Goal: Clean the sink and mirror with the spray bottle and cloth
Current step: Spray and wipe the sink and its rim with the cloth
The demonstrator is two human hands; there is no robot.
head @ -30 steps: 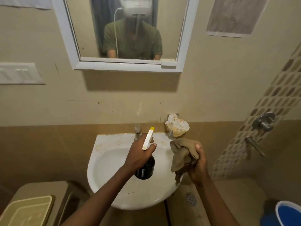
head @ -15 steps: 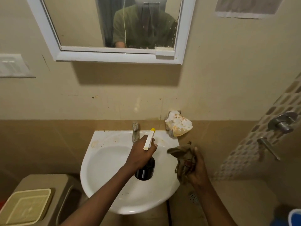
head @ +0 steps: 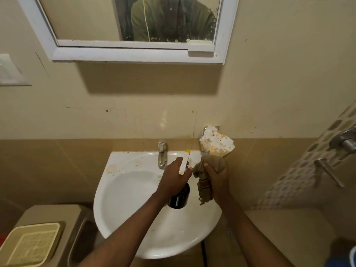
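A white corner sink (head: 123, 199) with a stained rim hangs on the wall below a white-framed mirror (head: 134, 54), whose lower glass is speckled. My left hand (head: 171, 182) grips a dark spray bottle (head: 179, 197) with a white and yellow nozzle, held over the right side of the basin. Close beside it, my right hand (head: 217, 182) holds a bunched brown cloth (head: 206, 176) above the sink's right rim. The two hands nearly touch.
A metal tap (head: 162, 155) stands at the sink's back edge. A stained white soap dish (head: 216, 143) sits on the wall at the right. Shower fittings (head: 342, 143) are on the tiled right wall. A beige tray (head: 28, 245) lies on the cistern at lower left.
The view has tilted down, so the mirror sits higher in frame. My right hand has bunched the cloth tighter and moved left and up, next to the bottle.
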